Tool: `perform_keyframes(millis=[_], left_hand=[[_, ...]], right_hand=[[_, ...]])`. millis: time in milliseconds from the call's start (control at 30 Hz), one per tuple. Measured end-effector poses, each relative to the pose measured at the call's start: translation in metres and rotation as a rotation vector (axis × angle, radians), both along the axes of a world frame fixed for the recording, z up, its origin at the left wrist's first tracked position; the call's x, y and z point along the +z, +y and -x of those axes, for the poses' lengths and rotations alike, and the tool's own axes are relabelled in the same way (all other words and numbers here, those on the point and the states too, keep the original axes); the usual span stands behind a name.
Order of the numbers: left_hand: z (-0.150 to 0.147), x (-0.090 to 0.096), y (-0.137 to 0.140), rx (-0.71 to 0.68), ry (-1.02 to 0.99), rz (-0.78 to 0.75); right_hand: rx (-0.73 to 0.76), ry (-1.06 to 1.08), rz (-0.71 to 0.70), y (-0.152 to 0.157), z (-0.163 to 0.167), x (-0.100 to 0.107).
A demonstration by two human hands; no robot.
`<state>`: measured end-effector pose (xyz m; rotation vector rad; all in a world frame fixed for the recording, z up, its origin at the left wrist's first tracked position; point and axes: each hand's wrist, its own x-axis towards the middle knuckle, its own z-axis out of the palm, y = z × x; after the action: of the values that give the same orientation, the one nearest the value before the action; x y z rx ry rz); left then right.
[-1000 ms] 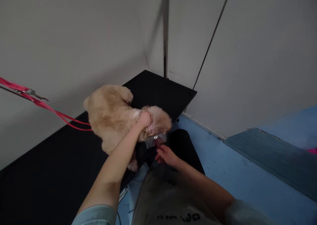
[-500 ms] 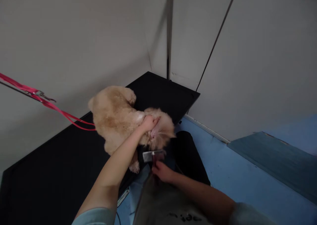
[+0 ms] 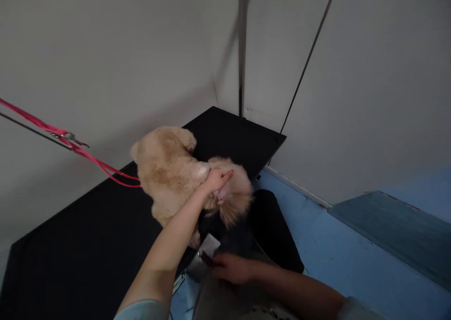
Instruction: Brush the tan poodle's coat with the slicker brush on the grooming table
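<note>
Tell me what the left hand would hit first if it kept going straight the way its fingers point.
The left hand lies on the dog, its fingers aimed up and right. Going on, it would likely meet first the fluffy fur just past the fingertips, then the black table; depth is hard to judge.

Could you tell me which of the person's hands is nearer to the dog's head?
Left. The left hand grips the dog at its head; the right hand is lower, holding a brush.

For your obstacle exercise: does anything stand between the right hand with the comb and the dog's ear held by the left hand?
Nothing visible does. The right hand holds the comb low, below the dog; only open space separates it from the ear under the left hand.
</note>
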<state>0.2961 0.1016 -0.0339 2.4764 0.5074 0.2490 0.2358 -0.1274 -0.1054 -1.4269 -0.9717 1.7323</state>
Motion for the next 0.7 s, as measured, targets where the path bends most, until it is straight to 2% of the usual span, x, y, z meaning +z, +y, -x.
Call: perform_keyframes(millis=[100, 167, 267, 333, 367, 400, 500, 567, 633, 700], left_hand=[[0.002, 0.001, -0.005, -0.169, -0.153, 0.122], [0.004, 0.003, -0.008, -0.210, -0.171, 0.146], [0.006, 0.007, -0.011, -0.215, -0.106, 0.063], [0.006, 0.008, -0.012, -0.211, -0.079, 0.006], [0.005, 0.009, -0.013, -0.203, -0.076, -0.006], [0.005, 0.008, -0.013, -0.190, -0.080, -0.006], [0.005, 0.007, -0.013, -0.122, -0.083, 0.017], [0.007, 0.006, -0.015, -0.084, -0.068, 0.013], [0.008, 0.006, -0.016, -0.083, -0.058, -0.016], [0.009, 0.004, -0.017, -0.088, -0.070, -0.014]], right_hand=[[-0.207, -0.199, -0.086, 0.008, -0.022, 0.008], [-0.267, -0.201, 0.011, 0.003, -0.027, 0.006], [-0.080, -0.042, 0.207, -0.027, -0.010, -0.006], [0.042, 0.051, 0.237, -0.041, 0.002, -0.007], [0.050, 0.074, 0.213, -0.041, 0.003, -0.003], [0.010, 0.079, 0.170, -0.035, 0.001, 0.002], [-0.294, -0.015, 0.032, -0.002, -0.015, 0.017], [-0.410, -0.077, 0.053, 0.007, -0.016, 0.017], [-0.317, -0.070, 0.150, -0.006, -0.005, 0.010], [-0.110, -0.020, 0.206, -0.027, 0.011, 0.002]])
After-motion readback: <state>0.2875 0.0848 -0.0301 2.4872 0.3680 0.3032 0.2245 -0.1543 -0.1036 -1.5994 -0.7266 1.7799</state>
